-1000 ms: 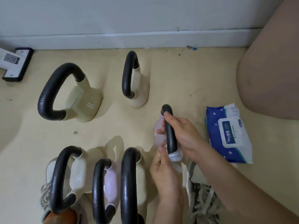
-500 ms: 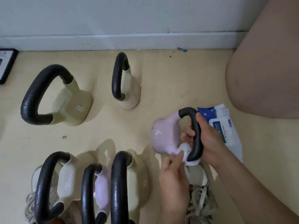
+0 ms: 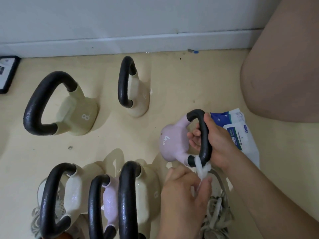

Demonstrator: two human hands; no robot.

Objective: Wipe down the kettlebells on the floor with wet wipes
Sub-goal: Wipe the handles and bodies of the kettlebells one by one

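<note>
A pale yellow floor (image 3: 172,80), flecked with dirt, meets a white baseboard (image 3: 120,44) under a plain grey wall. The right hand (image 3: 221,144) is curled round the black handle of the pink 4 kg kettlebell (image 3: 172,144), which is tipped sideways just above the floor. The left hand (image 3: 183,195) pinches a white wet wipe (image 3: 201,167) looped round that handle's lower end. A blue wipes pack (image 3: 241,133) lies behind. Cream kettlebells (image 3: 76,116) stand nearby.

We have one wide-angle view, from a camera worn on the person's head, facing forward and steeply down at the floor (image 3: 172,83), with the skirting board (image 3: 155,42) near the top. It sits close: the left hand (image 3: 184,192) and right hand (image 3: 219,144) loom large at lower right, and the bottom edge crops the nearest kettlebells (image 3: 127,200).
</note>
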